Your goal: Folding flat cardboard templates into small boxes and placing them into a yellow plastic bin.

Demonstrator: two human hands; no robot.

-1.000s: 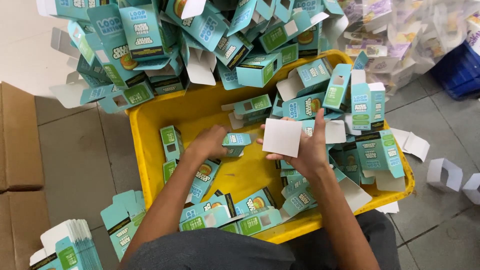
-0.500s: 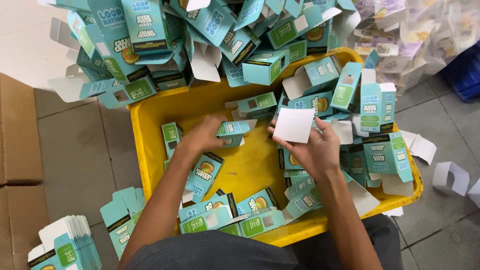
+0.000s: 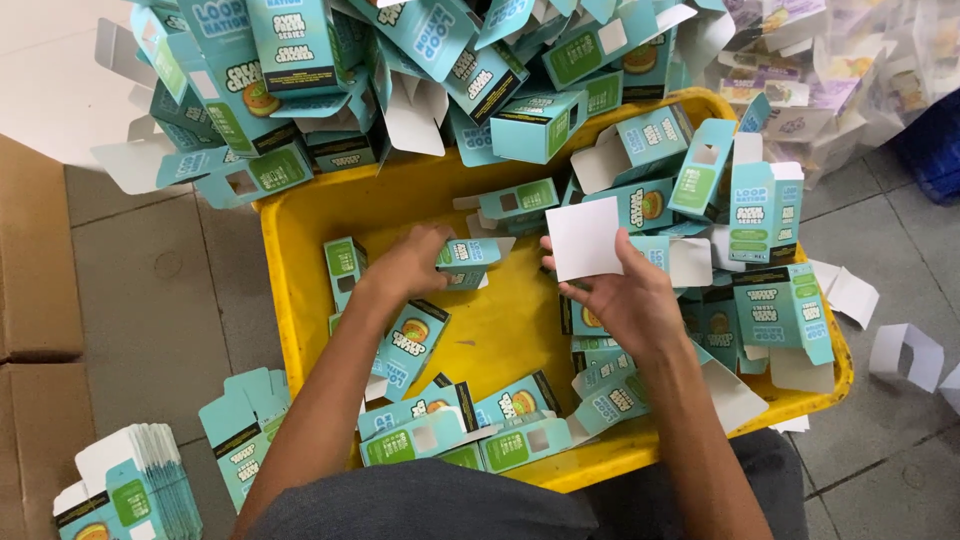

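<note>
My left hand (image 3: 408, 262) grips a small teal carton (image 3: 470, 258) inside the yellow tub (image 3: 300, 330). My right hand (image 3: 625, 300) holds a white square card (image 3: 583, 238) upright just right of that carton, a short gap between them. Both hands hover over the tub's bare yellow floor. Several folded teal cartons lie around them in the tub, one (image 3: 408, 343) under my left forearm.
A heap of open teal cartons (image 3: 420, 70) spills over the tub's far rim. A stack of flat carton blanks (image 3: 135, 485) stands at the bottom left, brown cardboard boxes (image 3: 35, 260) at the left. White card scraps (image 3: 905, 352) lie on the grey tiles at right.
Both hands rose slightly toward the tub's far side. The left hand lifted the teal carton; the right hand tilted the white card more upright and nearer the carton.
</note>
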